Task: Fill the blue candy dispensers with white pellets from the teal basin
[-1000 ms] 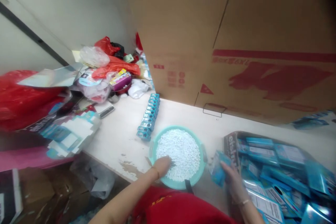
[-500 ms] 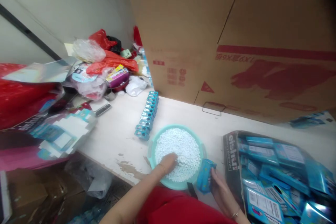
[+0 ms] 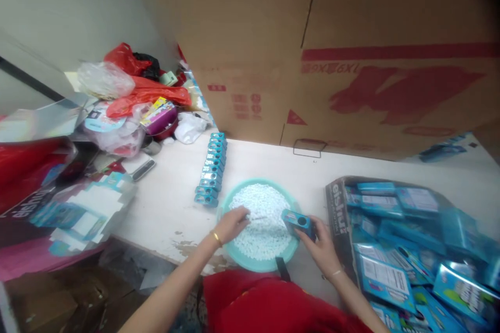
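The right hand [image 3: 324, 250] is pinching a blue box [image 3: 299, 222] at the right edge of the bowl [image 3: 255, 266]. The left hand [image 3: 232, 225] is leaning over the bowl's left side; whether its fingers are holding white bits [image 3: 260, 247], nobody can tell.

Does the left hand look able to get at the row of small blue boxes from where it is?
Likely yes: the row of boxes ends close to the left hand, with only the bowl rim between them.
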Demonstrator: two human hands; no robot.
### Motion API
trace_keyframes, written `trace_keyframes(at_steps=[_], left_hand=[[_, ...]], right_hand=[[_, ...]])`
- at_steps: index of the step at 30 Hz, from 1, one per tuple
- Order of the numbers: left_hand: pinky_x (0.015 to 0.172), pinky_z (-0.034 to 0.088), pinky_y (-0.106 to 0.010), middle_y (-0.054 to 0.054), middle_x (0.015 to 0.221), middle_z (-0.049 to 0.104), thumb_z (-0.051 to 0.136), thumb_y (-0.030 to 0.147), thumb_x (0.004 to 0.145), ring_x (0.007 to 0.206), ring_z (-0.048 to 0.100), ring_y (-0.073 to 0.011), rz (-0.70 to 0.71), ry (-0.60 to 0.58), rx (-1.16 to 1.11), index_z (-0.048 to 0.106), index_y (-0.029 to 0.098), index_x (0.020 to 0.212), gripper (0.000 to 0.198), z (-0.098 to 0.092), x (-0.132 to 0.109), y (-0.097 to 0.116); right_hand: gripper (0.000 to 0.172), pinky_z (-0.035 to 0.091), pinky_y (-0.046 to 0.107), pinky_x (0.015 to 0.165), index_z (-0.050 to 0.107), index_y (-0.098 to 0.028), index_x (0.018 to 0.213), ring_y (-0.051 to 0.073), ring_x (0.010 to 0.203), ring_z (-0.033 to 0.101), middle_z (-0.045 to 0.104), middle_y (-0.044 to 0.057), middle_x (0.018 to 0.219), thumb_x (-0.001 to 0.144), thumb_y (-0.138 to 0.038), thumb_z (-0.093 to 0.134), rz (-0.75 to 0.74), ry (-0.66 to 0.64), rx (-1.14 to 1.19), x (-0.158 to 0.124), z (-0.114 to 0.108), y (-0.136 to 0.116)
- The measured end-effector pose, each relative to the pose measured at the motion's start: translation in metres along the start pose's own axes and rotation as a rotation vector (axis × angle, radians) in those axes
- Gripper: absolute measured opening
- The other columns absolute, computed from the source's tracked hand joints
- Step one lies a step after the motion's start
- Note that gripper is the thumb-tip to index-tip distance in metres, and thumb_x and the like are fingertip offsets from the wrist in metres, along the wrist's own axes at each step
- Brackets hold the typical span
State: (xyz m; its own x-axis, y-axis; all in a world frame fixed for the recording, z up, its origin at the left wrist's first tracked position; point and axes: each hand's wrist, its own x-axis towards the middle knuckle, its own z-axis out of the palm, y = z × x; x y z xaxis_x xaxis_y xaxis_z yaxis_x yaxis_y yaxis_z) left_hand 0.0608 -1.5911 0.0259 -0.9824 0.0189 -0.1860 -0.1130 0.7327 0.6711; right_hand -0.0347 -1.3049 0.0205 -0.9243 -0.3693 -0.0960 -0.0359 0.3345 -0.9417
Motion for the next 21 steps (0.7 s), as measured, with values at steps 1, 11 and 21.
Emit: trace_keyframes(at_steps=[1, 11, 21], left_hand=[[0.078, 0.045, -0.029, -0.005, 0.094, 0.061, 0.048, 0.029, 0.089, 0.083, 0.057, -0.0162, 0.021, 0.013, 0.005, 0.054, 0.019, 0.104, 0.019, -0.012, -0.001, 0.005], [0.068, 0.043, -0.029, -0.006, 0.093, 0.061, 0.046, 0.026, 0.090, 0.085, 0.059, -0.0199, 0.077, -0.275, 0.479, 0.056, 0.018, 0.095, 0.014, -0.071, 0.018, 0.092], [0.062, 0.044, -0.032, -0.008, 0.088, 0.059, 0.037, 0.012, 0.090, 0.078, 0.059, -0.0229, 0.081, -0.304, 0.774, 0.055, 0.015, 0.094, 0.019, -0.070, 0.020, 0.139]], right_hand=[[0.035, 0.048, 0.040, 0.088, 0.053, -0.020, 0.108, 0.024, 0.096, 0.058, 0.061, 0.007, 0.101, 0.079, -0.038, 0.063, -0.054, -0.012, -0.059, 0.003, 0.003, 0.001], [0.033, 0.048, 0.043, 0.088, 0.050, -0.021, 0.113, 0.025, 0.102, 0.054, 0.059, 0.010, 0.106, 0.081, -0.018, 0.054, -0.424, -0.119, -0.253, 0.011, 0.040, -0.001], [0.033, 0.048, 0.043, 0.087, 0.050, -0.019, 0.114, 0.026, 0.099, 0.053, 0.059, 0.010, 0.105, 0.081, -0.014, 0.053, -0.458, -0.129, -0.320, 0.008, 0.042, 0.005]])
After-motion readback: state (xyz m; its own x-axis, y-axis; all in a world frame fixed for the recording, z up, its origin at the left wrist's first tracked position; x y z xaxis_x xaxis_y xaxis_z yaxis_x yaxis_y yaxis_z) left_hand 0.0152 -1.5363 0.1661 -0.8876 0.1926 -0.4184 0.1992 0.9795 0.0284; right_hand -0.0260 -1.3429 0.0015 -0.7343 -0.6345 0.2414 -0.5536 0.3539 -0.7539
